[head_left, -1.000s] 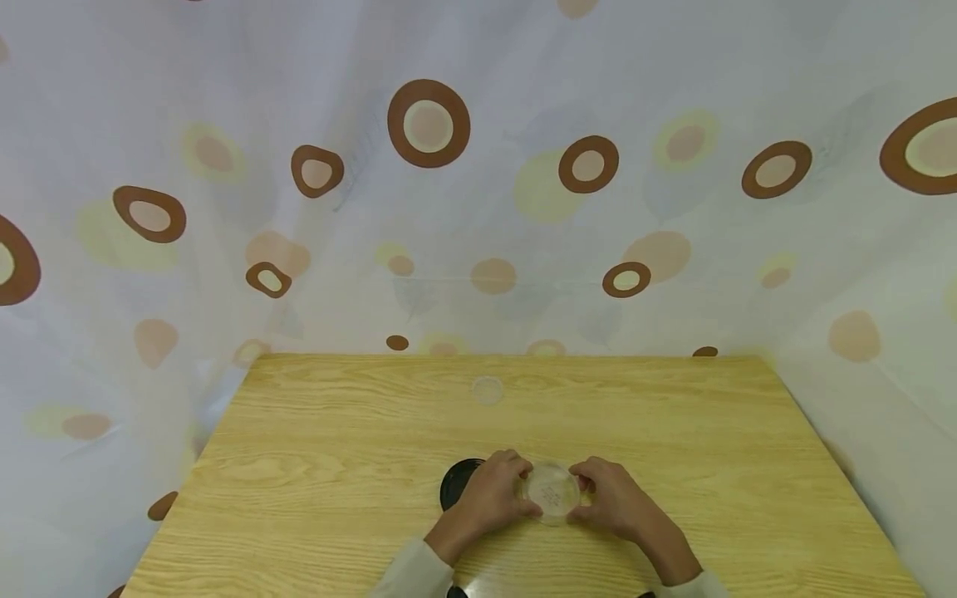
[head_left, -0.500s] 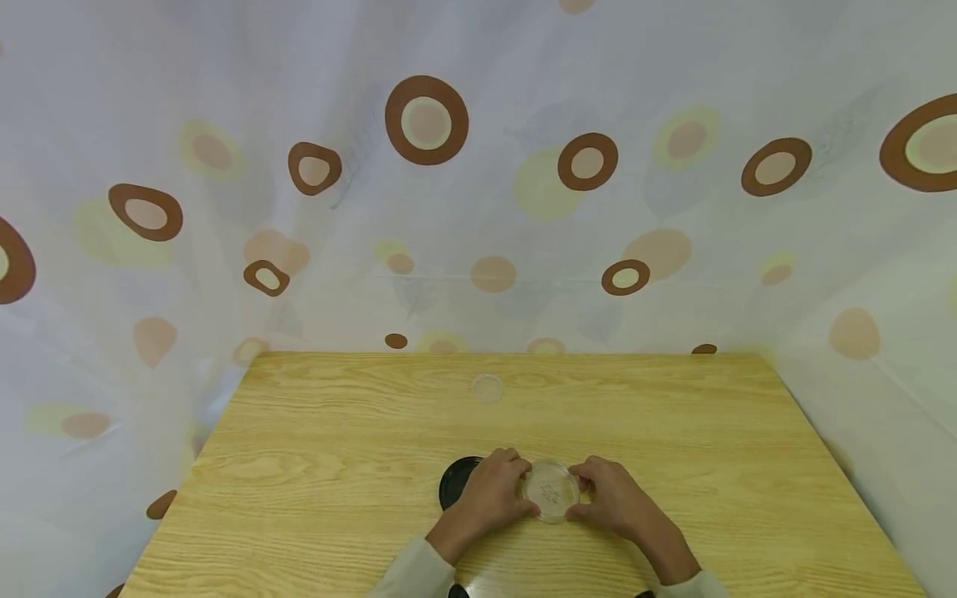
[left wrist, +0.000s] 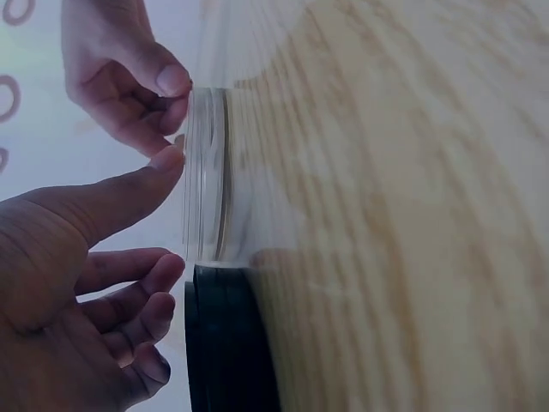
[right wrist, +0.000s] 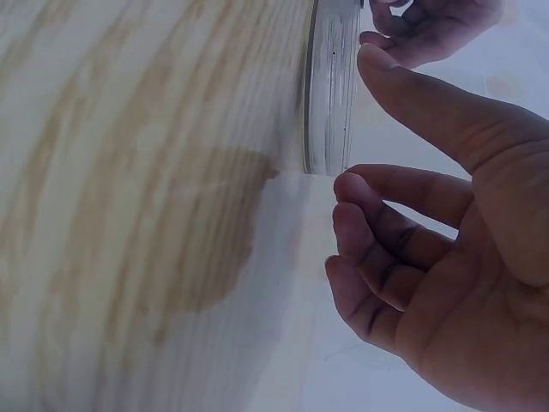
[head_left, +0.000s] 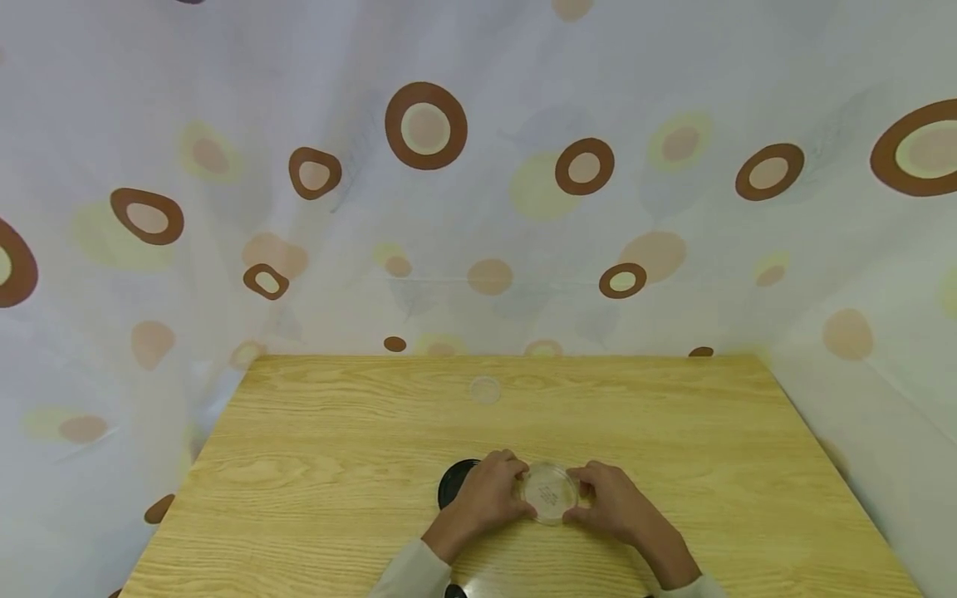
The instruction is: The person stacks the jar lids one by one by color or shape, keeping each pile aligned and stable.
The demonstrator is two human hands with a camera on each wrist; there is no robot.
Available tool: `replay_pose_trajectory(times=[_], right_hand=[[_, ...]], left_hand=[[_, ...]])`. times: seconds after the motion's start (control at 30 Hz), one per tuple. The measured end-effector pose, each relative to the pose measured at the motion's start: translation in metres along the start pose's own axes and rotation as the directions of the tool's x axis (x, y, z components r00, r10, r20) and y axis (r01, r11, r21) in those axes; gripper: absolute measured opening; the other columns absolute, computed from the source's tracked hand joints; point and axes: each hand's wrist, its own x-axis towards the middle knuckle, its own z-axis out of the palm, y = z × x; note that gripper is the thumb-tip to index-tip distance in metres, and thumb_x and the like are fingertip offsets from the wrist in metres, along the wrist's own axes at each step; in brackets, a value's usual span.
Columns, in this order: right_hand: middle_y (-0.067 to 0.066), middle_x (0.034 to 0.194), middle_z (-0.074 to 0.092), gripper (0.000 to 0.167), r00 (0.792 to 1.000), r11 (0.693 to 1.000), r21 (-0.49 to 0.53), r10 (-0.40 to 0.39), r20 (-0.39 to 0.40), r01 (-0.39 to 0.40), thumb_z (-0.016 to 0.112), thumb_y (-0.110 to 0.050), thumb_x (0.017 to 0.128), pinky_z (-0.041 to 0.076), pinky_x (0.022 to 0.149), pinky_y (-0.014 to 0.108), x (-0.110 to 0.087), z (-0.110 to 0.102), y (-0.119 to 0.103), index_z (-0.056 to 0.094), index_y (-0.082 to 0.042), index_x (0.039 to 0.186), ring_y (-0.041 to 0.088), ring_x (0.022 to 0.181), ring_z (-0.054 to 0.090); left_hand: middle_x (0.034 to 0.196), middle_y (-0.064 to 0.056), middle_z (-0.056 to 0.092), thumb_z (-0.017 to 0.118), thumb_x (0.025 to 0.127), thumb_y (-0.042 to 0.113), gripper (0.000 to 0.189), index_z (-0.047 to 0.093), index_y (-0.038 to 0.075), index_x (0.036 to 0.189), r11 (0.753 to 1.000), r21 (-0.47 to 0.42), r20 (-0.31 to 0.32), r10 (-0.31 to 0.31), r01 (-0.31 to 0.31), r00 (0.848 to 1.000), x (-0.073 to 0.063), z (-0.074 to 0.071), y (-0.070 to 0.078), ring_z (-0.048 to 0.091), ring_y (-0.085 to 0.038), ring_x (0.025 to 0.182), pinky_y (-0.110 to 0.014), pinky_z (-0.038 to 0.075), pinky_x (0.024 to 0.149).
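Observation:
A clear, shallow round dish (head_left: 549, 493) with small printed text on it lies on the wooden table in the head view. From the left side, my left hand (head_left: 488, 496) pinches its rim between thumb and forefinger. My right hand (head_left: 613, 500) does the same from the right, its other fingers curled loosely. Seen edge-on in the left wrist view, the clear dish (left wrist: 208, 176) shows layered walls close to the tabletop, with the thumb tip right at its rim. Beside it, partly hidden behind my left hand, sits a black round dish (head_left: 452, 483).
Farther back on the wooden table (head_left: 336, 440) lies a smaller clear disc (head_left: 485, 389). A pale patterned sheet (head_left: 493, 208) hangs behind the table and along both sides.
Both hands keep their places at the clear dish's rim with hardly any movement. The whole head view has shifted very slightly.

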Motion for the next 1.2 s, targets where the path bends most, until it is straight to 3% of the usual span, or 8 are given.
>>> replay_pose_trajectory(times=[0.1, 0.27, 0.5, 0.97, 1.2], right_hand=[[-0.004, 0.075, 0.049, 0.051, 1.0, 1.0, -0.012, 0.009, -0.003, -0.009, 0.084, -0.031, 0.068, 0.034, 0.057, 0.019, 0.0, -0.002, -0.002, 0.068, -0.002, 0.107, 0.005, 0.066, 0.039], [-0.004, 0.079, 0.053, 0.065, 0.999, 0.999, -0.031, 0.032, -0.013, -0.032, 0.084, -0.029, 0.068, 0.036, 0.06, 0.019, 0.002, -0.008, -0.007, 0.062, 0.004, 0.12, 0.008, 0.07, 0.042], [-0.002, 0.081, 0.055, 0.062, 0.999, 0.999, -0.009, 0.036, 0.025, -0.036, 0.081, -0.026, 0.073, 0.037, 0.059, 0.021, 0.013, -0.012, -0.015, 0.06, 0.003, 0.124, 0.009, 0.069, 0.043], [0.005, 0.093, 0.06, 0.054, 1.0, 1.0, -0.023, 0.013, 0.011, -0.013, 0.079, -0.022, 0.077, 0.046, 0.068, 0.028, 0.035, -0.02, -0.028, 0.061, 0.003, 0.121, 0.017, 0.083, 0.055], [0.008, 0.098, 0.061, 0.05, 1.0, 0.999, -0.051, -0.014, -0.017, 0.013, 0.078, -0.021, 0.078, 0.049, 0.071, 0.033, 0.048, -0.022, -0.03, 0.062, 0.002, 0.119, 0.024, 0.088, 0.059]], left_hand=[[0.097, 0.004, 0.063, 0.083, 0.068, 0.041, 0.056, 0.068, 0.009, 0.112, 1.0, -0.013, 0.007, 0.005, -0.005, 1.0, 0.0, -0.004, -0.003, 0.055, -0.009, 0.089, -0.022, 0.049, 0.076], [0.099, 0.002, 0.064, 0.082, 0.069, 0.041, 0.058, 0.067, 0.008, 0.114, 0.999, -0.028, -0.007, 0.026, -0.026, 1.0, 0.0, -0.009, -0.012, 0.057, -0.011, 0.092, -0.023, 0.05, 0.077], [0.1, -0.001, 0.063, 0.082, 0.072, 0.037, 0.056, 0.065, 0.006, 0.115, 0.998, -0.051, -0.031, 0.029, -0.03, 0.999, -0.001, -0.012, -0.029, 0.058, -0.015, 0.094, -0.027, 0.051, 0.08], [0.105, -0.004, 0.061, 0.08, 0.075, 0.038, 0.056, 0.063, 0.006, 0.118, 0.992, -0.114, -0.023, -0.052, 0.049, 0.998, 0.0, -0.031, -0.038, 0.057, -0.02, 0.098, -0.034, 0.05, 0.081], [0.11, -0.004, 0.061, 0.078, 0.077, 0.04, 0.057, 0.061, 0.007, 0.121, 0.991, -0.097, -0.024, -0.092, 0.089, 0.996, 0.005, -0.036, -0.046, 0.056, -0.022, 0.102, -0.037, 0.05, 0.083]])
